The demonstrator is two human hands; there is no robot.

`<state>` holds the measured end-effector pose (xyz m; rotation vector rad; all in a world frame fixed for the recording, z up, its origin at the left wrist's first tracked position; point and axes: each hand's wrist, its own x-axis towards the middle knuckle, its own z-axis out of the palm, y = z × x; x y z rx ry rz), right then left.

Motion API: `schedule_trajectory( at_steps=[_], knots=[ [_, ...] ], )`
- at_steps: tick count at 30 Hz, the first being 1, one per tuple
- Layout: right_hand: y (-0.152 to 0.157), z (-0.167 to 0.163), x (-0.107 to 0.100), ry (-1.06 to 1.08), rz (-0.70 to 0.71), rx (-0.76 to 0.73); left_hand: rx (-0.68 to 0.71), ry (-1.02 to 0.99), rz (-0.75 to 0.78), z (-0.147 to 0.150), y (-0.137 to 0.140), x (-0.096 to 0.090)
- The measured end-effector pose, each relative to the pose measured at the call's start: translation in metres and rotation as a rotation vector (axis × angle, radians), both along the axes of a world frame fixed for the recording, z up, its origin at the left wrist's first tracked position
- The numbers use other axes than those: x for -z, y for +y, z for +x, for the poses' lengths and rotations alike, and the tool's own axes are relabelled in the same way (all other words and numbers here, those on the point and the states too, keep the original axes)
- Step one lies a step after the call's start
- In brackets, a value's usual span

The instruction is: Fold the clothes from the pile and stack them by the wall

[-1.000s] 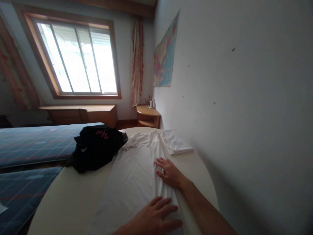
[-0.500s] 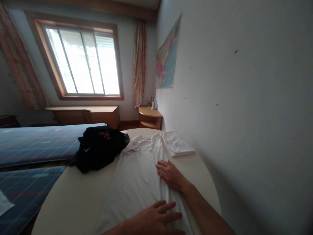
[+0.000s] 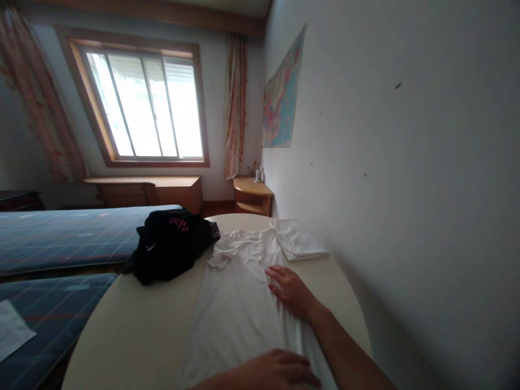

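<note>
The white shirt (image 3: pixel 233 309) lies beneath the right hand (image 3: pixel 289 291), flat, its fingers (image 3: pixel 278 272) empty, long axis running past them collarward; left hand (image 3: pixel 274 371), loosely spread, sits farther back.

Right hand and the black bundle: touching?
Apart. The head view shows a stretch of the white shirt lying between the right hand and the black bundle.

Bearings from mid-view. Left hand (image 3: pixel 276 371) at six o'clock plus right hand (image 3: pixel 291 291) at five: two. White shirt (image 3: pixel 235 303): one, six. Folded white cloth (image 3: pixel 303 244): one, four. Black clothing heap (image 3: pixel 173 246): one, eight. Round table (image 3: pixel 134 325): one, seven. Mattresses (image 3: pixel 77 238) (image 3: pixel 57 319): two, eight to nine. Curtains (image 3: pixel 46 103) (image 3: pixel 235 108): two, ten and eleven. Window (image 3: pixel 142 105): one, ten. Wall map (image 3: pixel 282 97): one, past twelve.
</note>
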<state>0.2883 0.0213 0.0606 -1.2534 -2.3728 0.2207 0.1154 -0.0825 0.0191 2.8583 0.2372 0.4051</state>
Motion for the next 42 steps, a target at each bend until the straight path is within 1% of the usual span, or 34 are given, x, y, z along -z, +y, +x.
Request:
schedule_trajectory(
  at_steps=[2, 4, 6, 7, 8, 10, 11, 14, 17, 20, 23, 26, 29, 32, 35, 38, 40, 42],
  knots=[
    [0.003, 0.002, 0.007, -0.020, -0.033, 0.013, -0.138, 0.006, -0.005, -0.009, 0.005, -0.024],
    [0.005, 0.002, 0.011, -0.032, -0.062, 0.025, -0.203, 0.005, -0.070, -0.019, 0.008, -0.045],
    [0.007, 0.002, 0.011, -0.035, -0.063, 0.028, -0.224, -0.028, -0.171, -0.028, 0.012, -0.059],
    [0.007, 0.001, 0.010, -0.038, -0.057, 0.031, -0.259, -0.058, -0.200, -0.033, 0.017, -0.063],
    [0.007, 0.000, 0.009, -0.043, -0.051, 0.035, -0.329, -0.091, -0.203, -0.039, 0.025, -0.065],
    [0.008, -0.001, 0.005, -0.056, -0.037, 0.042, -0.539, -0.140, -0.128, -0.053, 0.045, -0.063],
    [0.008, -0.002, 0.004, -0.062, -0.028, 0.046, -0.661, -0.150, -0.073, -0.061, 0.057, -0.060],
    [0.013, -0.008, -0.002, -0.084, 0.001, 0.075, -0.955, -0.152, 0.075, -0.092, 0.093, -0.047],
    [0.023, -0.022, -0.009, -0.155, 0.038, 0.134, -1.147, -0.169, 0.147, -0.120, 0.116, -0.035],
    [0.040, -0.046, -0.017, -0.199, 0.068, 0.151, -1.279, -0.161, 0.115, -0.138, 0.126, -0.028],
    [0.060, -0.081, -0.022, -0.185, 0.091, 0.123, -1.344, -0.167, 0.053, -0.146, 0.130, -0.026],
    [0.078, -0.115, -0.022, -0.183, 0.117, 0.090, -1.347, -0.176, 0.004, -0.151, 0.134, -0.026],
    [0.091, -0.136, -0.022, -0.207, 0.123, 0.055, -1.358, -0.168, -0.030, -0.155, 0.137, -0.025],
    [0.100, -0.135, -0.027, -0.205, 0.136, 0.051, -1.393, -0.149, -0.039, -0.158, 0.140, -0.024],
    [0.108, -0.119, -0.035, -0.166, 0.148, 0.031, -1.412, -0.135, -0.021, -0.157, 0.141, -0.025],
    [0.117, -0.103, -0.040, -0.172, 0.064, -0.005, -1.416, -0.137, -0.014, -0.155, 0.140, -0.026],
    [0.126, -0.100, -0.039, -0.180, 0.004, 0.022, -1.427, -0.142, -0.024, -0.153, 0.139, -0.027],
    [0.136, -0.106, -0.037, -0.166, -0.027, 0.078, -1.439, -0.152, -0.027, -0.153, 0.139, -0.027]
  ],
)
